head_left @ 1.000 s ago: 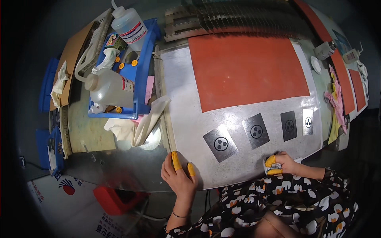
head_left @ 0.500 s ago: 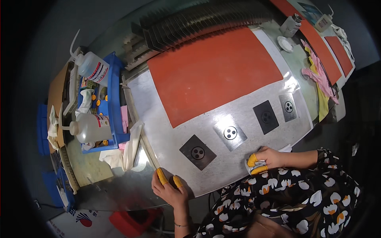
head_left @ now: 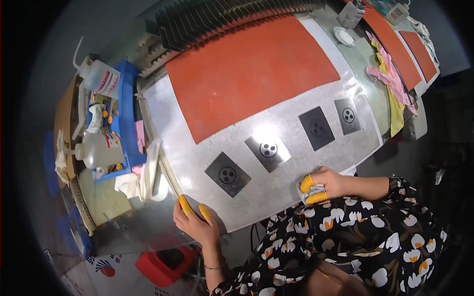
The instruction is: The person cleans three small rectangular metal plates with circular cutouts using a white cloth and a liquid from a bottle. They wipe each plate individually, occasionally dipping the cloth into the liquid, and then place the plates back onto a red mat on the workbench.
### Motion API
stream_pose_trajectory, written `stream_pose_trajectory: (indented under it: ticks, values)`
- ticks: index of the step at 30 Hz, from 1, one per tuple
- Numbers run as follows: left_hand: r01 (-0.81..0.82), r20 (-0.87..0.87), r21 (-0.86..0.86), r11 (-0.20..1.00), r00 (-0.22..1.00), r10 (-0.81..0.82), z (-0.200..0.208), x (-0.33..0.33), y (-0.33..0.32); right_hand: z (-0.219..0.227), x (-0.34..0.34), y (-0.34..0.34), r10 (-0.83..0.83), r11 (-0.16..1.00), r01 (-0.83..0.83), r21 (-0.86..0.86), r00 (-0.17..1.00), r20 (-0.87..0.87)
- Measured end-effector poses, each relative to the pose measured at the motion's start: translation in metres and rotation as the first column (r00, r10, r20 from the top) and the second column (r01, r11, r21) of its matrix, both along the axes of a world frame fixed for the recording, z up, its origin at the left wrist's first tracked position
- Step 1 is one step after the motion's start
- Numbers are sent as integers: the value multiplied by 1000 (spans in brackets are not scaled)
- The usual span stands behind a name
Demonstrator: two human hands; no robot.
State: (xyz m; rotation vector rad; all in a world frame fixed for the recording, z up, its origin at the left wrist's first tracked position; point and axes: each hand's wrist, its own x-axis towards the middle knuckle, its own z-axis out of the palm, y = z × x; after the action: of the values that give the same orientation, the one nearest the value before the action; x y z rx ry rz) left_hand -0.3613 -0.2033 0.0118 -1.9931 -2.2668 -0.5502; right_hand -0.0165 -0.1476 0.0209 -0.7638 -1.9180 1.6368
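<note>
My left hand (head_left: 197,220), with yellow finger cots on two fingertips, rests at the front left corner of the white-grey work sheet (head_left: 266,200). Its fingers are apart and it holds nothing. At the sheet's front edge on the right, my right hand (head_left: 328,184), also in yellow finger cots, is closed around a crumpled whitish cloth (head_left: 318,189). Several small rectangular plates lie in a row beyond my hands: a dark one (head_left: 217,170), a shiny silver one (head_left: 280,157), a black one (head_left: 323,143) and a grey one (head_left: 351,126). Each bears a round three-dot mark.
An orange-red mat (head_left: 252,79) covers the sheet's far part. Behind it stands a rack of dark upright plates (head_left: 217,24). To the left, a blue tray (head_left: 129,118) holds squeeze bottles (head_left: 102,79). Pink and yellow cloths (head_left: 392,93) and a white dish (head_left: 344,36) lie right.
The whole view has shifted, so the bench and things on it appear further left and higher. Both hands keep their places by the sheet's edge, the right still gripping the cloth.
</note>
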Motion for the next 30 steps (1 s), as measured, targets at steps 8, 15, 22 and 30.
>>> stream_pose_trajectory:
  ticks: [8, 15, 22, 30]
  values:
    - [2, 5, 26, 1000, 1000, -2, 2, 1, 0, 5, 8, -10, -38, 999, 39, -26, 999, 24]
    - [-7, -8, 30, 1000, 1000, 7, 0, 2, -2, 4, 12, -15, -61, 998, 62, -16, 997, 44]
    - [-23, -38, 26, 999, 999, 24, -4, -1, -4, 1, 20, -23, -116, 993, 115, 14, 993, 29]
    - [-7, -40, 83, 997, 999, 11, -6, 2, -4, 0, 59, -30, -367, 920, 366, 141, 930, -17]
